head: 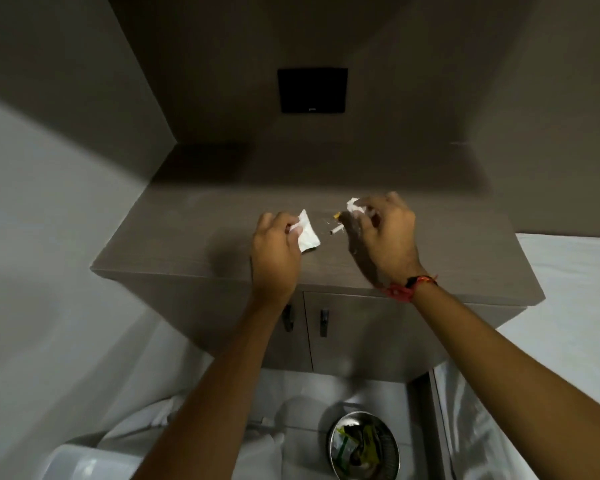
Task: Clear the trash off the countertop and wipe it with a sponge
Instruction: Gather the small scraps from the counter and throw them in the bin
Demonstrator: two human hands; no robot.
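Note:
My left hand [276, 252] hovers over the brown countertop [194, 237] and pinches a white crumpled paper [307, 235]. My right hand [383, 237] holds a second small white paper scrap [355, 206] at its fingertips. Between the hands, a cigarette butt [336, 231] and a small yellow scrap [337, 215] lie on the counter, with a few crumbs beside them. No sponge is in view.
On the floor below the cabinet stands a round metal bin [336, 441] with wrappers in it. The cabinet has two doors with dark handles [323, 322]. A black wall panel [312, 90] hangs behind the counter. A white bed sheet [568, 271] lies right, a white container [84, 462] at bottom left.

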